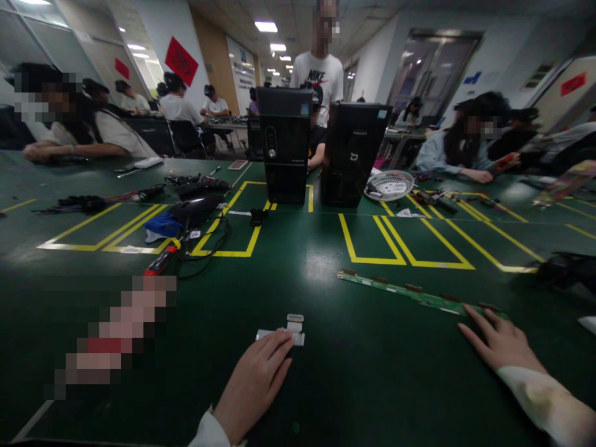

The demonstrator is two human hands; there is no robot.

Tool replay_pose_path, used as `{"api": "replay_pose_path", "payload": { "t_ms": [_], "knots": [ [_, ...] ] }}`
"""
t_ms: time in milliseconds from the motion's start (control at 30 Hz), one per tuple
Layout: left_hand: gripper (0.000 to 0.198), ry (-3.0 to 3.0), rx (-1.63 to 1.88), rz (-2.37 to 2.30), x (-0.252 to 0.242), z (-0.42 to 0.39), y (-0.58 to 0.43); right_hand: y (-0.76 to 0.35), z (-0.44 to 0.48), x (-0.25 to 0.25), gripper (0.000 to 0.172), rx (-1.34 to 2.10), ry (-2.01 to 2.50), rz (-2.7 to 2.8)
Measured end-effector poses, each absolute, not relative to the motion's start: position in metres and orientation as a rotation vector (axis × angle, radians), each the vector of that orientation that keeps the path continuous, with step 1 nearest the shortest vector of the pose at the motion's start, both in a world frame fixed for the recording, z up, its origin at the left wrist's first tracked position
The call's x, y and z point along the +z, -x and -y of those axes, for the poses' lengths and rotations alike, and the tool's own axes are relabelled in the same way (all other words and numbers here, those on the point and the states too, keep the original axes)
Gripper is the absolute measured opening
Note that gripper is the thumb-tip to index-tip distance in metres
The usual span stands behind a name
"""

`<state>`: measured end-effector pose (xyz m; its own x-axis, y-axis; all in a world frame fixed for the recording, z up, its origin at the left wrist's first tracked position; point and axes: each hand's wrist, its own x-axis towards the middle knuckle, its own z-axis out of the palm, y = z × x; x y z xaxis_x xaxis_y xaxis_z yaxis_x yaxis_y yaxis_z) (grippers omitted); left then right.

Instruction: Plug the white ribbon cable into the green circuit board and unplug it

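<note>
My left hand (258,379) lies palm down near the front of the table, fingers stretched out together over a small pale flat piece (298,339). A ribbon connector (295,319) sticks out beyond the fingertips; the rest of the piece is partly covered by the fingers. Off to the right, my right hand (505,341) has its fingers spread, with fingertips at the right end of a long, narrow green circuit board (395,288). That board lies flat and slanting on the table, with several brownish connectors along its upper edge.
Two black computer towers (286,149) stand upright at the middle back. Beside them is a round white basket (390,185). Cables (81,203), a blue cloth-like item (162,226) and a red-and-black handle (161,259) lie leftward. Yellow tape marks the green table (321,372). Several people sit around; one person stands behind.
</note>
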<state>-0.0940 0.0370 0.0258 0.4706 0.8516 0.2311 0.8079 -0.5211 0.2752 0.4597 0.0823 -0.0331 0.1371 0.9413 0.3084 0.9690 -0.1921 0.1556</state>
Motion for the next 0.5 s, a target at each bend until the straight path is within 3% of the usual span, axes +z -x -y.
{"api": "replay_pose_path", "payload": {
  "t_ms": [267,500],
  "knots": [
    [0.036,-2.563,0.507,-1.463,0.029,-0.037,0.094,-0.268,-0.114,-0.003,0.056,-0.461,1.888,2.291],
    [0.036,-2.573,0.561,-1.449,0.029,-0.038,0.093,-0.188,-0.118,0.009,0.054,-0.402,1.846,2.338]
  ]
}}
